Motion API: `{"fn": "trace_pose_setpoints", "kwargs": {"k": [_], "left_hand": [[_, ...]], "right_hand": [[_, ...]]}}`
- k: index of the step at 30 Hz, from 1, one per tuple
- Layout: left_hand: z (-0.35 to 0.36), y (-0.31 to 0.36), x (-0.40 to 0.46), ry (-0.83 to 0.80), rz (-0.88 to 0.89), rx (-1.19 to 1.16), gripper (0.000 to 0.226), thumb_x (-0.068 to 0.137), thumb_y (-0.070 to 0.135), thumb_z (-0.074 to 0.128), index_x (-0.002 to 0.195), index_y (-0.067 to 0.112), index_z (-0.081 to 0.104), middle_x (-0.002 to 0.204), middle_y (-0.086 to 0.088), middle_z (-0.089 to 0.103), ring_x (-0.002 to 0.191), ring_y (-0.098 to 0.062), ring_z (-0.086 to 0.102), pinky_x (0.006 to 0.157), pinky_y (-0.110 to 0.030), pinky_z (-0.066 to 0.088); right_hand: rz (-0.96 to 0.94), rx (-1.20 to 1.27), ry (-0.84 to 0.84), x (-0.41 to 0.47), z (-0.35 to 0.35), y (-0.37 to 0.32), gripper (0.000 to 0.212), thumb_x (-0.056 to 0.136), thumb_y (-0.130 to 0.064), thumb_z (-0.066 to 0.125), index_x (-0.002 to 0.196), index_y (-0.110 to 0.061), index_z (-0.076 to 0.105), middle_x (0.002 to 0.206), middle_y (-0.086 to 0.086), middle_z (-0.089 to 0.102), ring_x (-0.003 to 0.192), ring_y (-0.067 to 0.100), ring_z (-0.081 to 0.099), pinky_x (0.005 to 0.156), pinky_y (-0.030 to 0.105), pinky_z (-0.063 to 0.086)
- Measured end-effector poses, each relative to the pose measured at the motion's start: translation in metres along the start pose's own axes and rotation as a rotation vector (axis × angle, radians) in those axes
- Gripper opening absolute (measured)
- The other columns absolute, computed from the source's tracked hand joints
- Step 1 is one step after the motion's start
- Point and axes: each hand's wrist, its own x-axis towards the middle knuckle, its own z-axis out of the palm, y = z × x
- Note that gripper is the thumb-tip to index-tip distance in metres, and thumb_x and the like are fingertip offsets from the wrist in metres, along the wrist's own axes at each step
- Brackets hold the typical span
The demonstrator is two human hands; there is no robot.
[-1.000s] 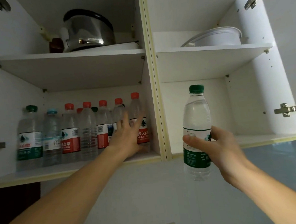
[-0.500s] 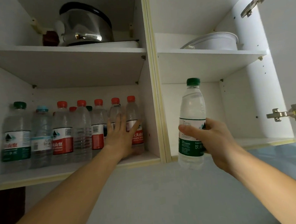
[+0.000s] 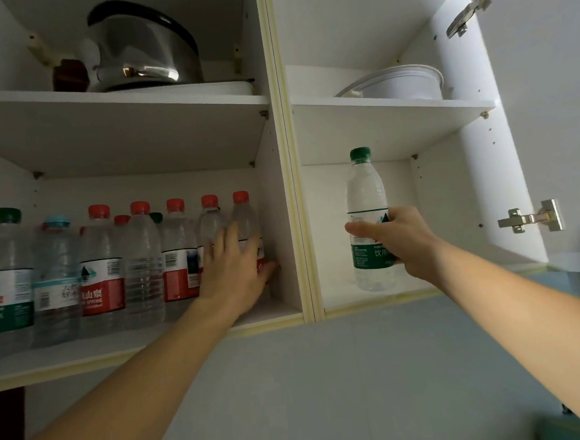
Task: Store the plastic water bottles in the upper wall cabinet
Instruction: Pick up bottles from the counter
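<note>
Held bottle (image 3: 367,214) now apparently inside right compartment.

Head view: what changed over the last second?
The right hand carried the green-capped bottle up and in toward the empty right compartment's lower shelf; not yet set down. The left hand stayed spread against the rightmost red-capped bottles. The row of bottles is unchanged.

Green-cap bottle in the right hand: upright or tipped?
Upright. The green-cap bottle has its cap straight above its base, gripped around the label by the right hand, in front of the right compartment's lower shelf.
</note>
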Motion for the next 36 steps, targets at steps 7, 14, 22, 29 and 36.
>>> {"fn": "trace_pose_setpoints", "kwargs": {"k": [7, 14, 22, 29, 36], "left_hand": [[-0.027, 0.094, -0.031, 0.418, 0.217, -0.454, 0.044, 0.099, 0.030, 0.047, 0.138, 0.011, 0.052, 0.150, -0.006, 0.044, 0.140, -0.019, 0.039, 0.115, -0.031, 0.031], [0.022, 0.155, -0.034, 0.212, 0.274, -0.060, 0.039, 0.095, 0.029, 0.059, 0.128, 0.009, 0.066, 0.136, -0.012, 0.061, 0.130, -0.028, 0.055, 0.112, -0.039, 0.042], [0.051, 0.171, -0.028, 0.271, 0.024, 0.164, 0.050, 0.099, 0.038, 0.038, 0.131, 0.006, 0.062, 0.135, -0.016, 0.061, 0.135, -0.036, 0.050, 0.113, -0.051, 0.041], [0.058, 0.170, -0.026, 0.288, 0.007, 0.213, 0.050, 0.097, 0.035, 0.040, 0.130, 0.004, 0.061, 0.132, -0.017, 0.062, 0.132, -0.037, 0.052, 0.109, -0.052, 0.042], [0.054, 0.172, -0.026, 0.233, -0.017, 0.246, 0.050, 0.098, 0.038, 0.038, 0.129, 0.005, 0.060, 0.120, -0.015, 0.064, 0.119, -0.034, 0.055, 0.100, -0.047, 0.044]], "right_hand": [[0.016, -0.024, -0.003, 0.018, -0.017, 0.026, 0.027, 0.078, -0.025, 0.088, 0.098, -0.015, 0.073, 0.093, 0.005, 0.077, 0.086, 0.020, 0.075, 0.066, 0.032, 0.060], [-0.017, -0.163, -0.279, 0.041, -0.043, 0.041, 0.038, 0.081, -0.029, 0.085, 0.113, -0.018, 0.068, 0.102, 0.003, 0.077, 0.093, 0.020, 0.075, 0.087, 0.043, 0.061], [0.003, -0.245, -0.477, 0.083, -0.067, 0.069, 0.042, 0.079, -0.017, 0.087, 0.112, -0.023, 0.063, 0.109, 0.003, 0.075, 0.101, 0.023, 0.073, 0.090, 0.049, 0.060], [0.023, -0.307, -0.445, 0.114, -0.063, 0.093, 0.040, 0.079, -0.019, 0.086, 0.112, -0.017, 0.063, 0.111, 0.006, 0.072, 0.104, 0.027, 0.069, 0.088, 0.050, 0.061], [0.035, -0.402, -0.427, 0.104, -0.066, 0.095, 0.040, 0.084, -0.013, 0.080, 0.120, -0.010, 0.064, 0.114, 0.009, 0.071, 0.104, 0.028, 0.067, 0.086, 0.040, 0.058]]}}
